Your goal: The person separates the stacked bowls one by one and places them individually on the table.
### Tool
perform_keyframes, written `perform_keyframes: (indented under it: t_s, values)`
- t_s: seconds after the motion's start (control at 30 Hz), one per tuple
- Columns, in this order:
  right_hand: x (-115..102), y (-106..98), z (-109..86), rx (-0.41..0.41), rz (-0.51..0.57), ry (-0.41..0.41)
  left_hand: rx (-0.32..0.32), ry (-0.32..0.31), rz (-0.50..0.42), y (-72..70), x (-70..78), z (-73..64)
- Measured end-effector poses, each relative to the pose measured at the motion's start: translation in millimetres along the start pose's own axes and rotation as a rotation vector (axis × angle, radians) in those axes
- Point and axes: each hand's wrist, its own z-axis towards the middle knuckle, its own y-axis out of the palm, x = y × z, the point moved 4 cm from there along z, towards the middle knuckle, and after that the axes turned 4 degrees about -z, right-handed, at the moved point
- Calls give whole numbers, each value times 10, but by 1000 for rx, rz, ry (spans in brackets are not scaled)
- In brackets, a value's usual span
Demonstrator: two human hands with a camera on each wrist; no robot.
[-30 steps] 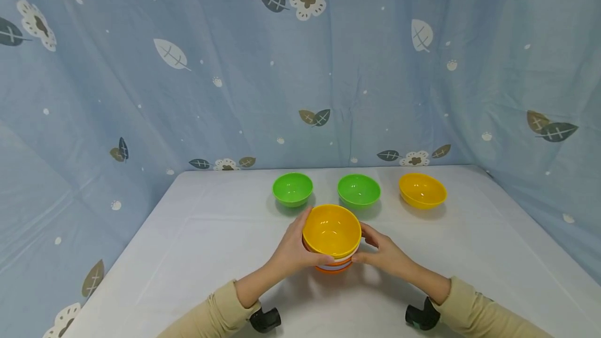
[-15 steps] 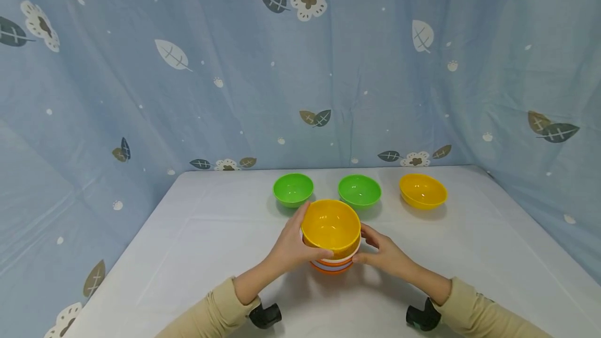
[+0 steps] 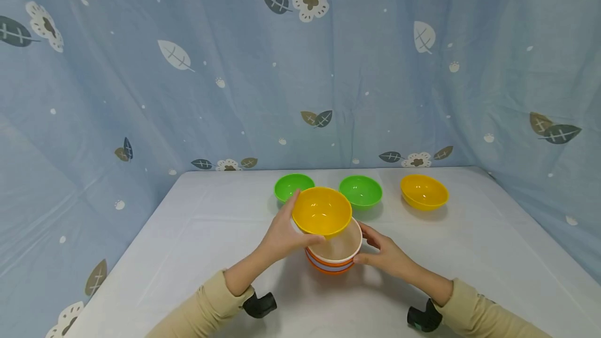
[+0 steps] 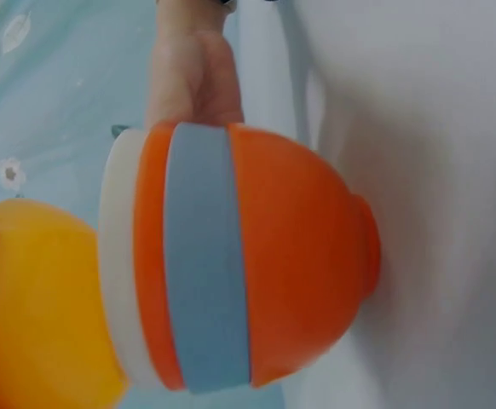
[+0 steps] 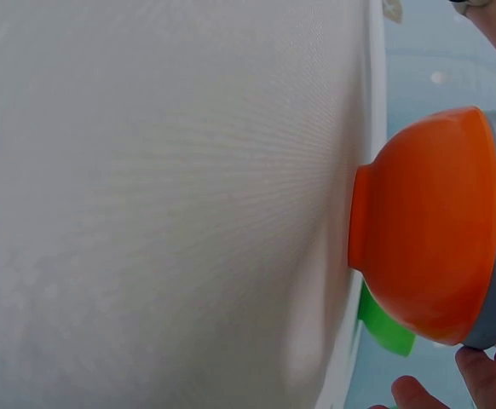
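My left hand [image 3: 284,233] grips a yellow bowl [image 3: 321,210] by its left side, thumb along the near rim. The bowl hangs tilted over the back left of a bowl stack. On top of that stack is a white bowl [image 3: 345,244]; in the left wrist view an orange rim, a blue-grey bowl [image 4: 205,256] and an orange bottom bowl [image 4: 295,256] show beneath it. My right hand [image 3: 389,254] holds the stack's right side, thumb in front and fingers behind. The right wrist view catches its fingertips [image 5: 482,375] at the blue-grey band.
Along the back of the white-covered table [image 3: 211,233] stand two green bowls [image 3: 360,192] and another yellow bowl [image 3: 424,192]. The left green bowl [image 3: 293,185] is partly covered by the held one. A blue patterned curtain [image 3: 235,67] hangs behind and at the sides.
The yellow bowl has come up off the stack and shifted left and back with my left hand, uncovering the white bowl. My right hand has stayed at the stack.
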Motion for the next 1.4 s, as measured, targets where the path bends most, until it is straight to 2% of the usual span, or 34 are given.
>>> perform_keyframes:
  t_s: [0.37,0.8,1.1,1.4]
  values:
    - [-7,-6,-2,-3,10,10,41,-48,-56,-208,-7,60]
    - [-19,-6,-16,-8,20,9,87,-62,-28,-501,-58,108]
    - [7,3,-5,-9,6,10,128,-69,-37,-722,-170,143]
    - [4,6,4,-16,28,3,171,-93,-63,-868,-305,192]
